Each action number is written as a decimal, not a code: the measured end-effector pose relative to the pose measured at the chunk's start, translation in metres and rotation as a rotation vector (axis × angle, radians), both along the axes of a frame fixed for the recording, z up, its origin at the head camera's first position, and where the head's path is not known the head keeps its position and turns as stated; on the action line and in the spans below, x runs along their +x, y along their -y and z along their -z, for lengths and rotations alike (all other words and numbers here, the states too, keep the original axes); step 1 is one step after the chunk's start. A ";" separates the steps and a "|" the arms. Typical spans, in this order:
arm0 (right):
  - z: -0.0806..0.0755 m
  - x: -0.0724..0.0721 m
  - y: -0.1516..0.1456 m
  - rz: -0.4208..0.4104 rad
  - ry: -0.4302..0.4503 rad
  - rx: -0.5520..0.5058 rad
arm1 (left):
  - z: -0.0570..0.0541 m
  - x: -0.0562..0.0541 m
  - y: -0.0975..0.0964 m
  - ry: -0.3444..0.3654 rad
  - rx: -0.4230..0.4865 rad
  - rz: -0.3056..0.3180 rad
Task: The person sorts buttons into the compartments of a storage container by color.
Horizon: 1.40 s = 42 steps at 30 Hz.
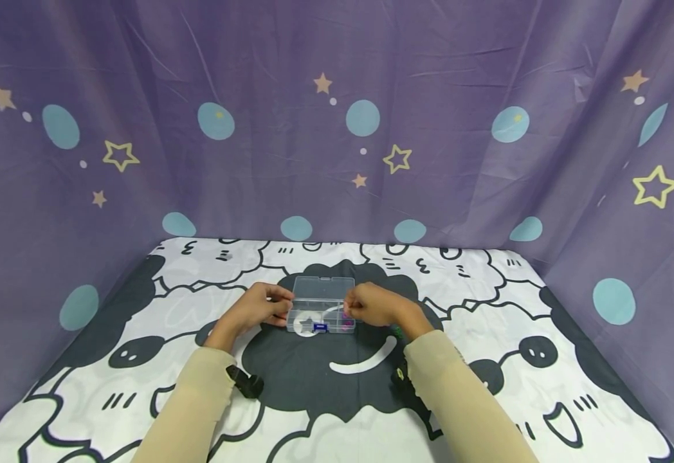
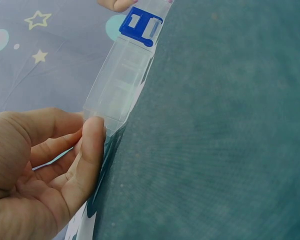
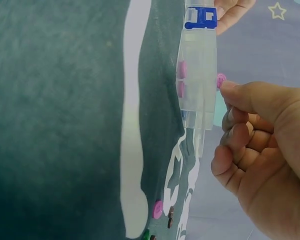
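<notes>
A clear plastic compartment box (image 1: 331, 309) lies on the cloth, its lid (image 1: 322, 287) folded back away from me. A blue latch (image 2: 140, 26) sits on its front side. My left hand (image 1: 262, 305) holds the box's left end between thumb and fingers. Over the right end, my right hand (image 1: 373, 303) pinches a pink button (image 3: 221, 80) between thumb and forefinger. Pink buttons (image 3: 182, 89) show through the box wall below it. The right hand's other fingers are curled loosely.
Loose buttons lie on the cloth to the right of the box: a pink one (image 3: 158, 209), brown ones (image 3: 170, 220) and a green one (image 3: 146, 234). The sheep-patterned cloth (image 1: 291, 379) ends at a purple curtain (image 1: 291, 77) behind the box.
</notes>
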State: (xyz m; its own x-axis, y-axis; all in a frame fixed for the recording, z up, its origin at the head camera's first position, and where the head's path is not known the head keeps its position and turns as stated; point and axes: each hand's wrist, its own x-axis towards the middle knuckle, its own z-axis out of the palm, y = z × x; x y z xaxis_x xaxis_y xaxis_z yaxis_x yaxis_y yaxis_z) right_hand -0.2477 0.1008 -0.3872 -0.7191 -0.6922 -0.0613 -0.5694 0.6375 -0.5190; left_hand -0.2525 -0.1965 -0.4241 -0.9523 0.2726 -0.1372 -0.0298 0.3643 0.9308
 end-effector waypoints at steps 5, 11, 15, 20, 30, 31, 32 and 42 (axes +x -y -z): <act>0.001 0.001 -0.001 0.007 -0.007 -0.006 | 0.000 0.000 0.000 -0.009 -0.005 0.002; 0.000 0.002 -0.005 0.013 -0.015 0.000 | 0.002 0.000 0.000 -0.004 -0.004 0.000; -0.001 0.001 -0.009 0.011 -0.025 -0.011 | 0.001 0.000 0.000 -0.005 0.000 0.004; -0.005 0.001 -0.013 0.021 0.004 -0.028 | -0.001 0.000 0.001 0.003 -0.006 -0.003; -0.010 0.003 -0.028 0.022 -0.005 -0.053 | -0.001 0.000 0.000 -0.002 -0.008 -0.001; -0.009 0.003 -0.030 0.028 -0.005 -0.051 | -0.001 0.000 0.000 -0.002 -0.009 0.000; -0.009 0.003 -0.032 0.034 -0.010 -0.048 | -0.001 0.000 0.000 -0.002 -0.010 0.001; -0.002 0.002 -0.054 0.048 -0.025 -0.064 | 0.001 -0.002 0.001 0.000 -0.008 0.003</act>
